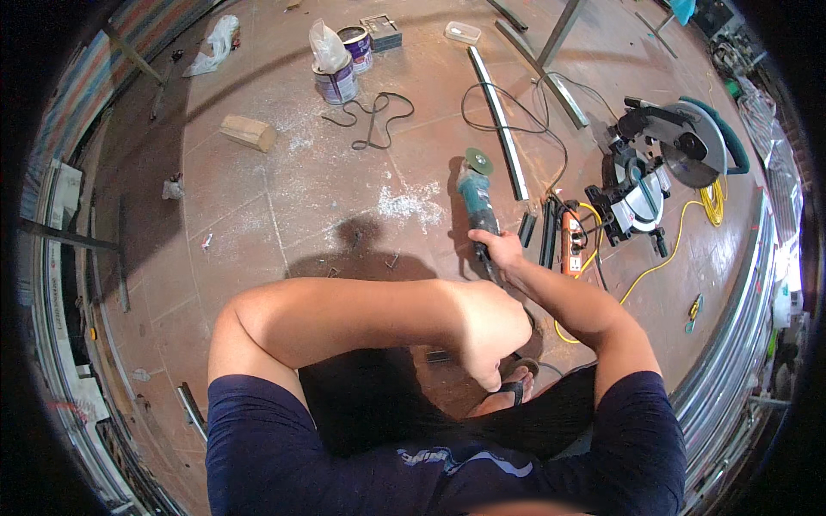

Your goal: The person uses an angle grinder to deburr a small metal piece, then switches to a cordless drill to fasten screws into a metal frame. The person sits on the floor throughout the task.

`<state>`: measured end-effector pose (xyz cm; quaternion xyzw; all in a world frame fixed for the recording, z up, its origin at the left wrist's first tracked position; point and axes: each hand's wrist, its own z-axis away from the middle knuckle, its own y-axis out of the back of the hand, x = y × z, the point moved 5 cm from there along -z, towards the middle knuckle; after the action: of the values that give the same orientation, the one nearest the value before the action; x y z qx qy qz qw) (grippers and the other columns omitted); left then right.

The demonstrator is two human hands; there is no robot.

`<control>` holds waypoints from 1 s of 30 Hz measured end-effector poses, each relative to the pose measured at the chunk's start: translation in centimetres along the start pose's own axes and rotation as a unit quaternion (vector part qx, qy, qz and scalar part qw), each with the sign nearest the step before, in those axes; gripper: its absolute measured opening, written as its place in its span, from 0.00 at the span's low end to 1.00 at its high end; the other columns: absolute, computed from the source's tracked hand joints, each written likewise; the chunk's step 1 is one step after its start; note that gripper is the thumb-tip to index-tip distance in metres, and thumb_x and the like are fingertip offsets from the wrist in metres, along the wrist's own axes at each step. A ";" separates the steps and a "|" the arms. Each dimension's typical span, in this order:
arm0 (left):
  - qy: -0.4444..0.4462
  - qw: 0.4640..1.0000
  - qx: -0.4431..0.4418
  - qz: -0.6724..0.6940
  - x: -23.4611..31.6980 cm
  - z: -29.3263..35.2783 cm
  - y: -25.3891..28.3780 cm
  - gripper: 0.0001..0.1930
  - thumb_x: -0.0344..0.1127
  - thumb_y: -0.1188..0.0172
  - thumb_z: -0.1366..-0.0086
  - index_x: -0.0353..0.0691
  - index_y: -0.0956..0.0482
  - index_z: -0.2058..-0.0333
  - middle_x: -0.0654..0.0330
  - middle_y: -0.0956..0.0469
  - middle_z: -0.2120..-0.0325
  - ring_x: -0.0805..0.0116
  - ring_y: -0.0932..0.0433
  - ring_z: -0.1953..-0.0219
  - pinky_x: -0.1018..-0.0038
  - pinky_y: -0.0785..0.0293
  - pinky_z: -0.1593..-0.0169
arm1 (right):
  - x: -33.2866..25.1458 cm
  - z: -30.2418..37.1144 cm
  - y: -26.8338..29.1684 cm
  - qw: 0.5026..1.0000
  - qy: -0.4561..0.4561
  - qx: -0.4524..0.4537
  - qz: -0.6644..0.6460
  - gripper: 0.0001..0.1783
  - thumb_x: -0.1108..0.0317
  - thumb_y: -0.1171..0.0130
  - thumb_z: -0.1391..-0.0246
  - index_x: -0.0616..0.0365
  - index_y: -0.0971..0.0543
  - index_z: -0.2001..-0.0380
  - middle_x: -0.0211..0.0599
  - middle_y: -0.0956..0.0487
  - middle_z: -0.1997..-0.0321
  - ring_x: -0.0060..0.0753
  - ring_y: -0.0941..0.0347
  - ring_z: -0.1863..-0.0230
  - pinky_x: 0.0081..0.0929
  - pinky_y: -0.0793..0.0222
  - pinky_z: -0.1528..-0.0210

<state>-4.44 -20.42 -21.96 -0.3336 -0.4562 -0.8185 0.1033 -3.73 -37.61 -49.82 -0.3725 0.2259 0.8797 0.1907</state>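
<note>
My right hand [499,250] is wrapped round the rear of the body of a teal and black angle grinder [476,196]. The grinder lies lengthwise over the tiled floor, its greenish disc [477,161] pointing away from me. My left arm crosses in front of my body, and my left hand [499,331] is closed just below the grinder's tail, above my sandalled right foot [508,394]. Its fingers curl downward and mostly hide whatever they grip. A dark cord [548,368] shows beside that foot, near the left hand.
At right stand a mitre saw [658,163], an orange power strip [571,243] and a yellow cable [680,245]. A long metal bar [499,125] lies beyond the grinder. Farther left are paint buckets [335,83], a black strap [375,120], a wooden block [247,132] and white powder [410,205].
</note>
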 end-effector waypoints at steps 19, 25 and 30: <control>-0.027 0.994 0.078 0.074 -5.6 1.3 0.6 0.33 0.45 0.19 0.51 0.30 0.22 0.53 0.43 0.18 0.59 0.40 0.14 0.60 0.53 0.15 0.56 | -3.1 -9.8 -2.1 0.965 0.090 0.169 0.179 0.39 0.42 0.20 0.64 0.62 0.14 0.55 0.52 0.11 0.58 0.52 0.11 0.55 0.44 0.17 0.47; -0.037 0.993 0.093 0.063 -7.8 0.6 0.8 0.33 0.45 0.19 0.51 0.31 0.22 0.52 0.47 0.19 0.59 0.46 0.15 0.57 0.55 0.17 0.54 | -2.4 -10.8 -2.2 0.940 0.108 0.185 0.264 0.42 0.40 0.22 0.62 0.65 0.17 0.53 0.57 0.21 0.46 0.59 0.18 0.47 0.50 0.21 0.40; -0.046 0.993 0.086 0.063 -9.2 0.3 0.8 0.32 0.46 0.19 0.49 0.31 0.22 0.52 0.48 0.19 0.58 0.47 0.15 0.55 0.56 0.18 0.53 | -2.1 -10.7 -2.5 0.932 0.114 0.177 0.295 0.48 0.38 0.21 0.58 0.68 0.23 0.45 0.59 0.25 0.41 0.63 0.20 0.44 0.52 0.22 0.39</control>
<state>3.05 -21.88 -27.21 -0.3890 -0.5075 -0.7517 0.1615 4.98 -41.72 -55.56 -0.3473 0.4977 0.7937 -0.0412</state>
